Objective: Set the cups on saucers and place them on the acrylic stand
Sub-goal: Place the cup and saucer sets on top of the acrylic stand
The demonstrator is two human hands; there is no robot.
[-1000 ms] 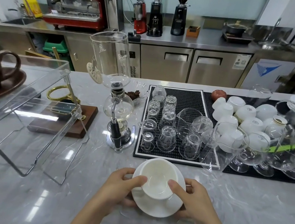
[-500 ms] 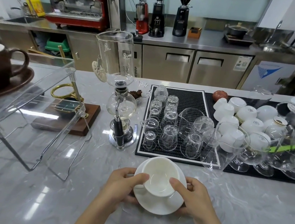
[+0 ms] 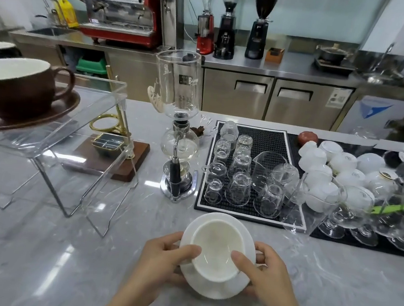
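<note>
Grip, left hand (image 3: 165,260): closed on the white saucer (image 3: 215,285) at its left edge, fingers under the rim, thumb across onto the left lip of the white cup (image 3: 216,252)
Grip, right hand (image 3: 264,275): closed on the saucer's right edge, thumb pressed on the cup's right lip, fingers curled round the far right side
Cup: empty, sits upright in the saucer, tipped a little toward the viewer; its handle cannot be made out
Saucer and cup, place: near centre of the scene, over the grey marble desk (image 3: 30,259); whether the saucer touches the desk cannot be told
Acrylic stand (image 3: 75,137): clear, on the desk at far left of the hands, well apart from them
Brown cup (image 3: 18,87): on a brown saucer (image 3: 29,119) on top of the stand, handle to the right; the rim of a second dark cup shows behind it at the left edge
Siphon brewer (image 3: 179,134): glass, upright on the desk, between the stand and the black mat (image 3: 268,140)
Glasses (image 3: 238,180): clear, upside down in rows on the mat, far side of the held saucer
White cups (image 3: 339,164): a cluster upside down, far right, with stemmed glasses just near of them
Back counter: steel, with a red espresso machine (image 3: 116,12) and three grinders (image 3: 227,21)
</note>
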